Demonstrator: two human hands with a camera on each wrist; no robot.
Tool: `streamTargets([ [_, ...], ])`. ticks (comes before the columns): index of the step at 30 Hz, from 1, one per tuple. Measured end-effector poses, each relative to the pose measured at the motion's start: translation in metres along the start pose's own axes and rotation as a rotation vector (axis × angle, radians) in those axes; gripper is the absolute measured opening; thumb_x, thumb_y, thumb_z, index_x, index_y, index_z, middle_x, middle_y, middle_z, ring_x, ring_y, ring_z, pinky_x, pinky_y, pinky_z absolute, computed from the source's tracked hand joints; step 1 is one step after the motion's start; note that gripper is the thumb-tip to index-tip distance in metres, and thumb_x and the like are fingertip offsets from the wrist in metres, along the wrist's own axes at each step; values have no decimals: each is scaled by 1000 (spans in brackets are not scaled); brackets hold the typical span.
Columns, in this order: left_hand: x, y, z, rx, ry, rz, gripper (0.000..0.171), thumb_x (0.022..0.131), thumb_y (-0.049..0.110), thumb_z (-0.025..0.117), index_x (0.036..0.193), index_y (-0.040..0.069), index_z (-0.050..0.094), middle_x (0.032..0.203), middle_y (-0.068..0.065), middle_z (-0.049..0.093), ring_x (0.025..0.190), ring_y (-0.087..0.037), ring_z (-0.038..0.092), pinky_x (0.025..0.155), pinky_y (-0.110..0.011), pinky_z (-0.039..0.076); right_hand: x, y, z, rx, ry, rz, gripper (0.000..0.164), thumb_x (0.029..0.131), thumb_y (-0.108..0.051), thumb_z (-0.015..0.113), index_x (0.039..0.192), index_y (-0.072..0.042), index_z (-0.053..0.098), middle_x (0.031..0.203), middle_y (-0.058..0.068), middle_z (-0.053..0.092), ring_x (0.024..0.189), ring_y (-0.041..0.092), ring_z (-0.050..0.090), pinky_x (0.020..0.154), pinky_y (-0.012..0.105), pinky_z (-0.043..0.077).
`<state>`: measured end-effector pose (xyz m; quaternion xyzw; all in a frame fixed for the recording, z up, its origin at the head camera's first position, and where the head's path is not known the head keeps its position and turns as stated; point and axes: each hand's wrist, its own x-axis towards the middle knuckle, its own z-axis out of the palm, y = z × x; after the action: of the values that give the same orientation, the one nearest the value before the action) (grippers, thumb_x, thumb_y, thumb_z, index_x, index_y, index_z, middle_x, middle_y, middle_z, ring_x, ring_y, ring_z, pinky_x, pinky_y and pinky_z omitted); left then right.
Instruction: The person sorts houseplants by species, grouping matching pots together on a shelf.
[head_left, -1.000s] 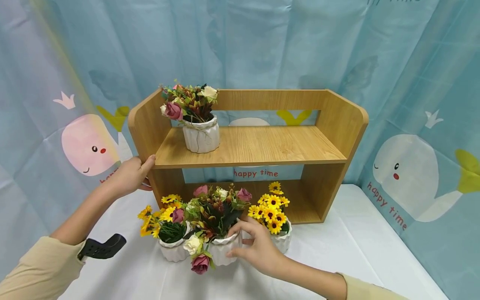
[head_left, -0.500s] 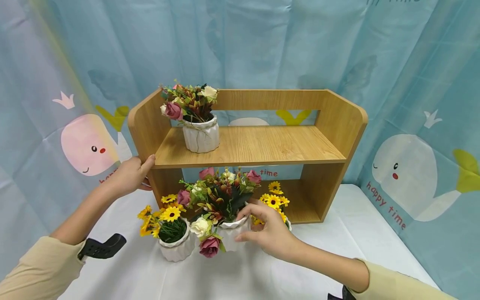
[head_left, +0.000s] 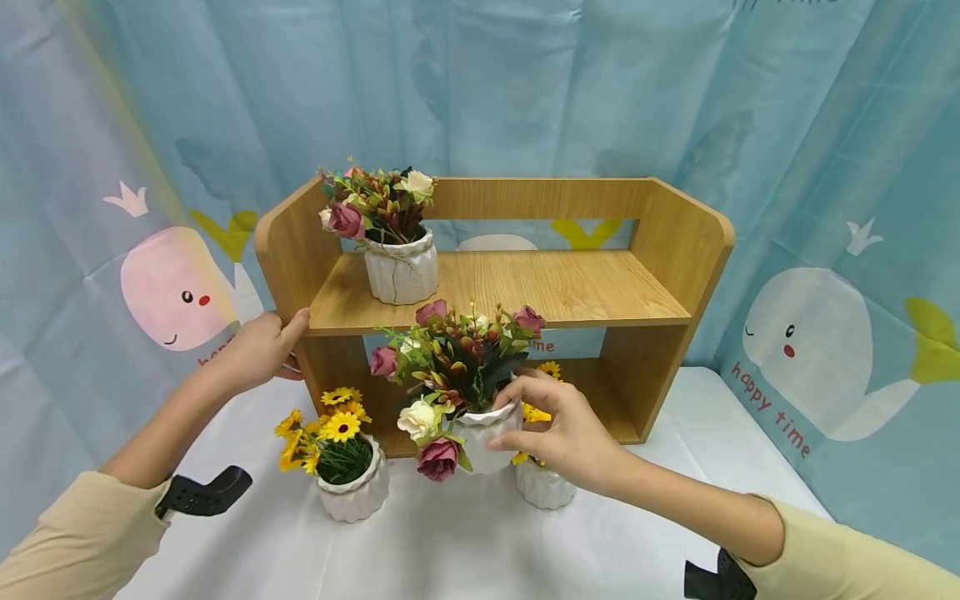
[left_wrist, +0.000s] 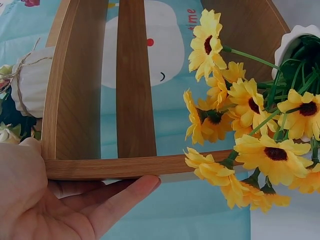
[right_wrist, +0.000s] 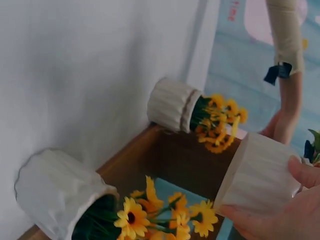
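My right hand point(head_left: 566, 429) pinches the rim of a white pot of artificial roses point(head_left: 480, 442), held up off the table in front of the wooden shelf point(head_left: 495, 287). In the right wrist view the underside of that pot point(right_wrist: 260, 175) shows, with thumb and fingers on its side. My left hand point(head_left: 258, 350) grips the shelf's left side panel at the height of the upper board. The left wrist view shows that hand point(left_wrist: 75, 210) with its thumb and fingers on either side of the panel edge point(left_wrist: 135, 167).
Another pot of roses point(head_left: 402, 271) stands on the upper board at left. Two pots of yellow sunflowers, one at left point(head_left: 352, 487) and one at right point(head_left: 546, 483), stand on the white tablecloth point(head_left: 420, 554). A blue printed curtain point(head_left: 510, 92) hangs behind.
My right hand has raised the pot of roses off the table and moved it up and to the right, partly covering the right sunflowers. My left hand stays on the shelf panel.
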<state>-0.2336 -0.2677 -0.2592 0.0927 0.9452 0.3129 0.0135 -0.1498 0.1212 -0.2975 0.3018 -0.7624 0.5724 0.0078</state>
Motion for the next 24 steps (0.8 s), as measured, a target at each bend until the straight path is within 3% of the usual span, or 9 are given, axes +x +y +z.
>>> streamTargets([
  [8, -1, 0, 0, 13, 0, 0, 73, 117, 35, 19, 127, -32, 43, 125, -50, 56, 92, -45, 76, 72, -44, 67, 2, -15, -16, -120, 17, -28, 22, 85, -4, 86, 102, -6, 72, 102, 7, 66, 97, 22, 67, 80, 30, 61],
  [18, -1, 1, 0, 18, 7, -1, 72, 117, 35, 19, 126, -31, 45, 123, -49, 57, 90, -44, 77, 71, -43, 67, 11, -40, -40, -106, 29, 12, 23, 89, -1, 81, 108, 1, 68, 108, 13, 70, 99, 22, 71, 81, 28, 63],
  [24, -1, 0, 0, 19, 4, 2, 72, 117, 35, 19, 125, -31, 45, 123, -49, 58, 90, -44, 77, 72, -43, 67, 18, -53, -53, -76, 50, 21, 23, 90, 1, 80, 109, 4, 66, 111, 14, 66, 114, 30, 72, 84, 30, 64],
])
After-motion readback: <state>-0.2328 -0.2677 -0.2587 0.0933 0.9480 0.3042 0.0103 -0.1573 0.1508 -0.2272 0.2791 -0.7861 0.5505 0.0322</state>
